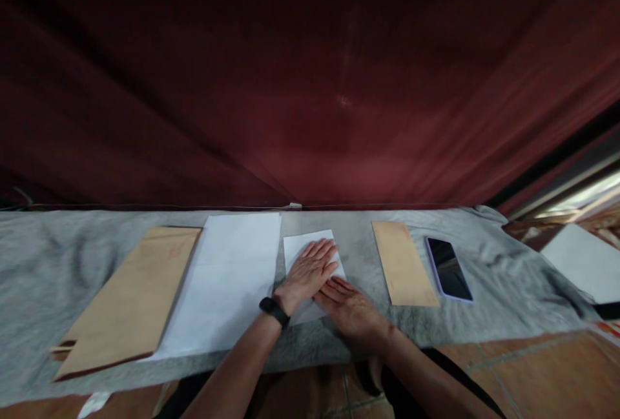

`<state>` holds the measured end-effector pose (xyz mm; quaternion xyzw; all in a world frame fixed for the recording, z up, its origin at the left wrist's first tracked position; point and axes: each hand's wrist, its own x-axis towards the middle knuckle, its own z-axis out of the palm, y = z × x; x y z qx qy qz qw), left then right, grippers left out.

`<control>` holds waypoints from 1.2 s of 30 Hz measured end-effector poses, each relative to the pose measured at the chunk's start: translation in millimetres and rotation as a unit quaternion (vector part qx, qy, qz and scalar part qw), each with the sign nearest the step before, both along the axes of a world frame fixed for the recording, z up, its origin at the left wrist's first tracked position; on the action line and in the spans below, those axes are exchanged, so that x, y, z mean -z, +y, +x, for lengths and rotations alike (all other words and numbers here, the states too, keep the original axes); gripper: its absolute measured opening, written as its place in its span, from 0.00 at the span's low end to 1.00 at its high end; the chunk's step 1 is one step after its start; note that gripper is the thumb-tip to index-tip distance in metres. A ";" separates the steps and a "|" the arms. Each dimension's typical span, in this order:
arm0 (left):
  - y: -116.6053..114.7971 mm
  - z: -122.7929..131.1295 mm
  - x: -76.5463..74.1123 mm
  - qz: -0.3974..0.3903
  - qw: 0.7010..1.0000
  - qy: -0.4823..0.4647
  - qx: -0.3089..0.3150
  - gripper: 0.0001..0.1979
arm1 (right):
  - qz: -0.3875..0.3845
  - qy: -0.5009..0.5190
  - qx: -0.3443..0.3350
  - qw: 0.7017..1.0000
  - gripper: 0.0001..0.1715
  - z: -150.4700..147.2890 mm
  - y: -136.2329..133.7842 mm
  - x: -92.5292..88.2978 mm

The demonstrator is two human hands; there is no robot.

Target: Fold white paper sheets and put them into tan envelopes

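A folded sheet of white paper (299, 245) lies on the grey cloth in front of me. My left hand (312, 268), with a black band on its wrist, rests flat across the paper with its fingers stretched out. Just below and to the right, my right hand (351, 310) lies flat too, its fingertips on the paper's right edge and close against the left hand. Much of the paper's middle is hidden under both hands. Left of it sits a stack of larger white sheets (232, 277).
Brown envelopes (135, 290) are stacked at the left. On the right lie a single brown envelope (402, 264) and a phone (449, 268) in a purple case. A grey cloth (504, 290) covers the surface, and a dark red curtain (310, 96) hangs behind it.
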<state>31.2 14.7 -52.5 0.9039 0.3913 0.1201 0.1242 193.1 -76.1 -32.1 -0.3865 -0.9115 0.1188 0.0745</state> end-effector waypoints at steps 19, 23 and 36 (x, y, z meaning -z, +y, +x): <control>5.4 -24.4 -52.5 -0.156 0.943 -0.287 -0.069 0.26 | 0.190 0.012 0.135 0.972 0.38 36.2 7.2 -29.3; -3.2 -43.8 -74.6 -0.265 0.908 -0.324 -0.026 0.23 | 0.160 -0.022 0.116 0.980 0.36 33.1 5.9 -27.2; -45.6 -66.0 -38.6 -0.175 0.982 -0.058 0.043 0.25 | -0.085 0.049 0.074 0.992 0.16 15.4 -0.9 -39.9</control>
